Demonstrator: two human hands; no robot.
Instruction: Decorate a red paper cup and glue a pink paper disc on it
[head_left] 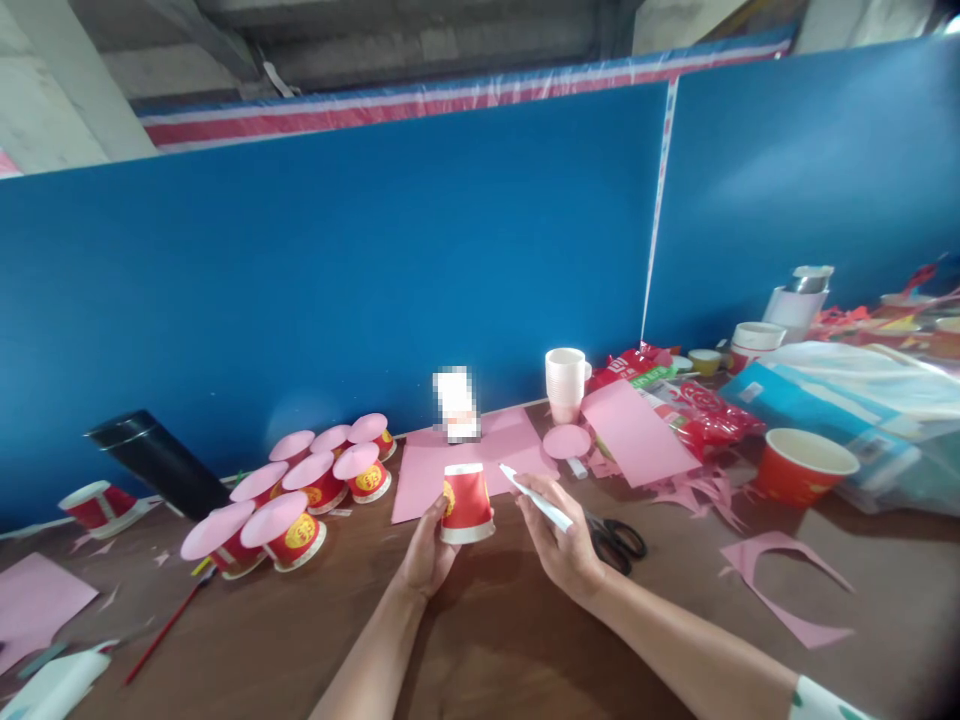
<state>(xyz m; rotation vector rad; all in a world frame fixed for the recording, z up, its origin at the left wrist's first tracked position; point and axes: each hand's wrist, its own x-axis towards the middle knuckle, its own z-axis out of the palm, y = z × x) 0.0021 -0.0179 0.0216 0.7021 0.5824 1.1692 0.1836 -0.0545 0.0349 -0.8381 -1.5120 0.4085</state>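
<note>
My left hand (431, 555) is closed around a red paper cup (466, 505), turned upside down, with a yellow emblem on its side. In my right hand (562, 540) is a slim white pen-like tube (547, 505), its pointed tip aimed toward the cup but apart from it. Behind the cup a pink paper sheet (427, 478) lies on the table. A pink paper disc (567, 442) rests to the right of that sheet. Black-handled scissors (621, 545) lie beside my right hand, partly hidden by it.
Several upturned red cups topped with pink discs (281, 518) stand at left, near a black bottle (157, 460) and a red stick (169, 630). At right are stacked white cups (565, 380), an upright red cup (802, 470), pink scraps (787, 580) and plastic packaging (885, 390). A blue partition (375, 270) rises behind.
</note>
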